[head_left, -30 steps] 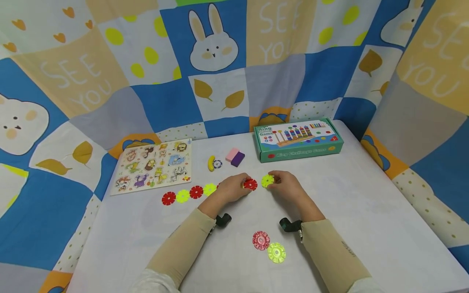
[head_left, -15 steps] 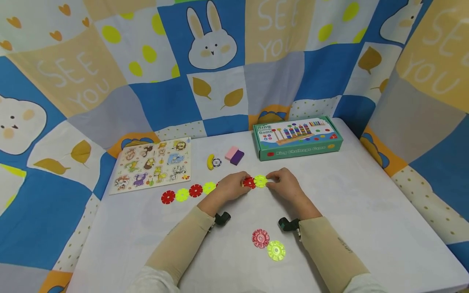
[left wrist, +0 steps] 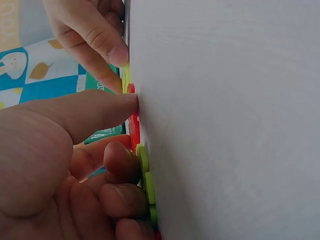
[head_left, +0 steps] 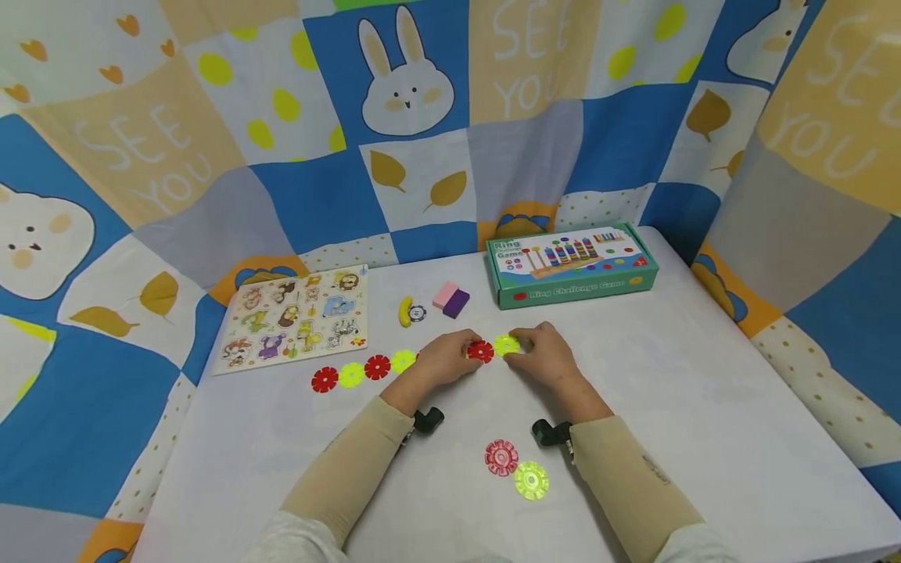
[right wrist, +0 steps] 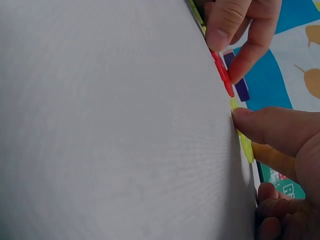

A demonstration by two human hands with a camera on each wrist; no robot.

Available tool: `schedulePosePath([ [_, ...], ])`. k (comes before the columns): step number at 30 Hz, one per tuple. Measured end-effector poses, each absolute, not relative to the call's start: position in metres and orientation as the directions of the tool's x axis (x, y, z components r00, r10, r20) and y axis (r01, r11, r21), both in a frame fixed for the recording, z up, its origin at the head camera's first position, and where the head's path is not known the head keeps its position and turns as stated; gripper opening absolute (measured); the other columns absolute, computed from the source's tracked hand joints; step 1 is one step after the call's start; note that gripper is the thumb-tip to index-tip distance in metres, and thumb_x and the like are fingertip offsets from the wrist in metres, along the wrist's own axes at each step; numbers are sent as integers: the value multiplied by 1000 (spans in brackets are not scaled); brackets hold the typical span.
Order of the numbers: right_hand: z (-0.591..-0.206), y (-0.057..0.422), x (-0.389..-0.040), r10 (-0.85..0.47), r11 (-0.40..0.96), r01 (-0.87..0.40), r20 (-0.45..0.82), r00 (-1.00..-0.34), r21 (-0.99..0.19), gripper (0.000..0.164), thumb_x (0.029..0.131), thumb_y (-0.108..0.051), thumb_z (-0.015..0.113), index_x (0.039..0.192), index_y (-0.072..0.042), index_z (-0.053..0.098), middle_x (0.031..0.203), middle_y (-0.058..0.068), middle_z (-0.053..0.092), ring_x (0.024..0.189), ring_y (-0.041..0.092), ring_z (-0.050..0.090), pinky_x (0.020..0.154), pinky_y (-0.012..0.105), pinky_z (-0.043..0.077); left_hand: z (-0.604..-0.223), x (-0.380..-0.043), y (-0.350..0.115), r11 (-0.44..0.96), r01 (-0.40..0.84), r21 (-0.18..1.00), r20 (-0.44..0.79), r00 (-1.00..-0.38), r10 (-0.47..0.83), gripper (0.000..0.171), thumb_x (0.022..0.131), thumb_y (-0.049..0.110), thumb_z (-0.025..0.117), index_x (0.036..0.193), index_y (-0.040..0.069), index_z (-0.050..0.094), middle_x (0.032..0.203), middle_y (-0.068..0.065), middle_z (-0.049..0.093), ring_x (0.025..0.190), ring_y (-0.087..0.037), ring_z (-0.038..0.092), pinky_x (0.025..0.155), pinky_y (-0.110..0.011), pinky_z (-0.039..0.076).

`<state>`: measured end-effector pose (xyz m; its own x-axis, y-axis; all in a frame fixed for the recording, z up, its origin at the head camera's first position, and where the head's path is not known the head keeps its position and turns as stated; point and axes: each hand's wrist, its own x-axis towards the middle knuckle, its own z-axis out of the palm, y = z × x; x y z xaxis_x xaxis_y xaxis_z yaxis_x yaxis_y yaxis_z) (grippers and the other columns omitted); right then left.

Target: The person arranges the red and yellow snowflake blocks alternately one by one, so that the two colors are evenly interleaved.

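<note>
Between the thumb and fingers of my left hand (head_left: 445, 361) is a red notched plastic disc (head_left: 482, 351), lying flat on the white cloth. My right hand (head_left: 551, 358) pinches a yellow-green notched disc (head_left: 506, 345) just right of the red one, a narrow gap between their edges. In the right wrist view, thumb and finger grip that yellow-green disc (right wrist: 244, 141) by its edges, low over the cloth. A row of alternating red and yellow-green discs (head_left: 351, 375) runs off to the left, partly hidden under my left hand and wrist. Green discs (left wrist: 144, 159) show beside the left fingertips.
Nearer me lie a red disc (head_left: 501, 457) and a yellow-green disc (head_left: 531, 480). Behind are an animal puzzle board (head_left: 296, 320), a yellow banana-shaped piece (head_left: 404, 311), a round chip (head_left: 418, 313), pink (head_left: 446, 295) and purple (head_left: 456, 303) blocks, and a green game box (head_left: 573, 266).
My right hand has brought the yellow-green disc left to the red disc's edge, then drawn it back slightly to the right. My left hand has stayed at the red disc.
</note>
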<state>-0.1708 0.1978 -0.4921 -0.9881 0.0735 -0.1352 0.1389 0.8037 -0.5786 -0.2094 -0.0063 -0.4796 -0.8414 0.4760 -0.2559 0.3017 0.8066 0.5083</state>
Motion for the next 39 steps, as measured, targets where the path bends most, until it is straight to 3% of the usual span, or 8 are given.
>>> schedulePosePath([
  [7, -492, 201, -170, 73, 789, 148, -148, -986, -596, 54, 77, -40, 77, 126, -22, 63, 102, 9, 48, 90, 24, 46, 76, 37, 45, -479, -210, -5, 804, 304, 512, -248, -843, 477, 52, 85, 36, 69, 132, 22, 54, 124, 1, 58, 109, -18, 52, 94, -42, 43],
  [12, -492, 206, -169, 58, 767, 137, -146, -988, -627, 51, 78, -35, 76, 123, -17, 63, 99, 8, 48, 89, 23, 44, 74, 36, 41, -480, -211, -4, 795, 302, 526, -233, -848, 476, 53, 84, 37, 70, 132, 23, 54, 125, 1, 58, 111, -18, 52, 94, -42, 43],
  [21, -488, 213, -166, 5, 704, 106, -144, -990, -703, 42, 84, -29, 70, 123, -13, 62, 104, 9, 52, 92, 24, 46, 79, 39, 41, -473, -214, 20, 768, 323, 553, -211, -837, 504, 53, 83, 39, 70, 131, 21, 56, 115, 2, 61, 94, -13, 54, 84, -35, 47],
  [27, -490, 216, -163, 2, 602, 131, -163, -987, -788, 35, 88, -17, 64, 121, -10, 58, 99, 9, 52, 87, 23, 47, 69, 33, 44, -477, -214, 35, 765, 327, 555, -228, -824, 518, 56, 83, 39, 69, 133, 19, 54, 129, 2, 56, 107, -16, 52, 92, -38, 44],
  [33, -484, 215, -161, -9, 550, 143, -177, -984, -823, 30, 90, -15, 61, 119, -10, 58, 94, 8, 51, 81, 21, 48, 63, 29, 43, -481, -219, 38, 784, 345, 516, -202, -840, 503, 49, 85, 39, 67, 129, 21, 56, 125, 3, 58, 101, -15, 53, 89, -38, 44],
  [39, -472, 213, -137, -154, 487, 74, -169, -974, -870, 24, 90, -18, 64, 112, -8, 60, 82, 8, 54, 66, 19, 49, 54, 28, 42, -481, -218, 40, 773, 374, 512, -188, -830, 526, 48, 86, 41, 66, 128, 21, 57, 122, 3, 60, 99, -15, 54, 86, -37, 45],
])
